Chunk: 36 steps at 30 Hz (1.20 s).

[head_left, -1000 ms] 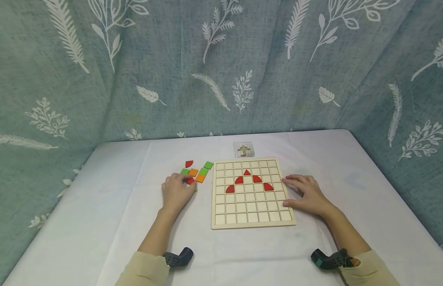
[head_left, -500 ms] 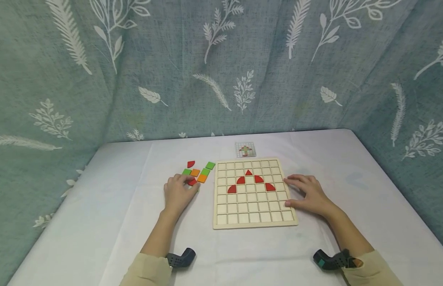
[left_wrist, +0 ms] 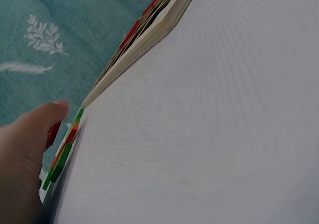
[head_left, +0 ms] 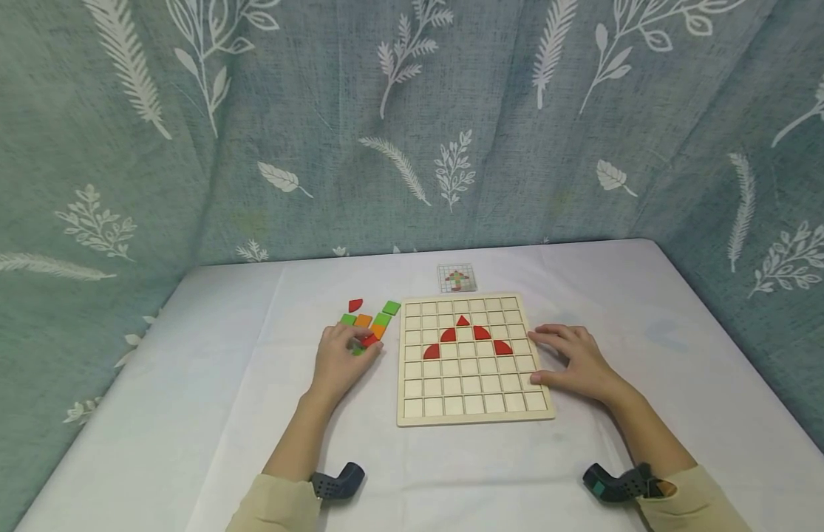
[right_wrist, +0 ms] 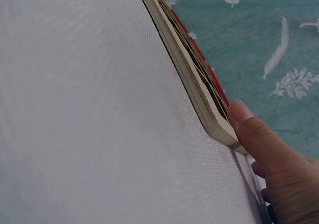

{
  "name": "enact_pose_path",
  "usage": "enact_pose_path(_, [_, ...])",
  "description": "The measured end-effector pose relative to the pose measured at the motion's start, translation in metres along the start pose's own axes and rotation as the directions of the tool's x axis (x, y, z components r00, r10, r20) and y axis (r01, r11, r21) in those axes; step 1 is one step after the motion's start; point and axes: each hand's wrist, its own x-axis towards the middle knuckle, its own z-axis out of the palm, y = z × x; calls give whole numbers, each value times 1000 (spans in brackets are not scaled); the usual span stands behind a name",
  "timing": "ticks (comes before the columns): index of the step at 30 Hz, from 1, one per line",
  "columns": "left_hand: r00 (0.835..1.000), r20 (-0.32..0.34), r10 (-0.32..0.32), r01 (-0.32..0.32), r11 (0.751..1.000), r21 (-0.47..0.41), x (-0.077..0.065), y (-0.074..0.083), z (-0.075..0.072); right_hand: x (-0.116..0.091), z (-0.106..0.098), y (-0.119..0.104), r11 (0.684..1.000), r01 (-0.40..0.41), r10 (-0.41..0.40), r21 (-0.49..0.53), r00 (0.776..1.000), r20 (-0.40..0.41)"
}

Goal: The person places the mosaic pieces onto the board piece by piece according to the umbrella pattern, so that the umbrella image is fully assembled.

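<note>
My left hand point(head_left: 338, 362) pinches a red tile point(head_left: 370, 340) between thumb and fingers, over the loose tiles left of the board. The same red tile point(left_wrist: 52, 134) shows edge-on behind the thumb in the left wrist view; its full shape is hidden. The wooden grid board point(head_left: 471, 415) lies flat, with a red triangle point(head_left: 462, 321) and several red quarter-round tiles point(head_left: 431, 352) set in its cells. Along the board's right edge, my right hand point(head_left: 571, 362) rests with fingers spread. Its thumb point(right_wrist: 241, 114) touches the rim near a corner in the right wrist view.
Green tiles point(head_left: 392, 307), orange tiles point(head_left: 363, 321) and a red quarter-round tile point(head_left: 355, 305) lie left of the board. A small pattern card point(head_left: 456, 278) sits behind it. White cloth covers the table point(head_left: 471, 473); a patterned curtain point(head_left: 318, 148) hangs at the back.
The left hand has moved slightly right with the red tile, and more of a green tile shows beneath it. The right hand stays at the board's edge.
</note>
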Motion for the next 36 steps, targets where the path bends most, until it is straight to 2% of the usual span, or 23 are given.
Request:
enact_pose_path(10, [995,29,97,-98,995,19,-2,5,4,0,2,2,1000,14,-14,5,1000,-11])
enact_pose_path(17, [980,42,196,-196,980,-20,-6,13,9,-1,0,1,1000,6,-6,3,1000,-5])
enact_pose_path(24, [940,52,337,-337,941,-5,-15,22,17,0,0,0,1000,1,-1,14,1000,2])
enact_pose_path(27, [925,60,376,-376,926,-13,-18,27,19,0,0,-1,1000,-5,5,14,1000,4])
enact_pose_path(31, [896,72,438,-439,899,-12,-21,33,22,-1,0,-1,1000,-6,6,8,1000,1])
enact_pose_path(36, [874,79,480,-479,877,-34,-23,41,25,-1,0,-1,1000,-5,5,3,1000,-5])
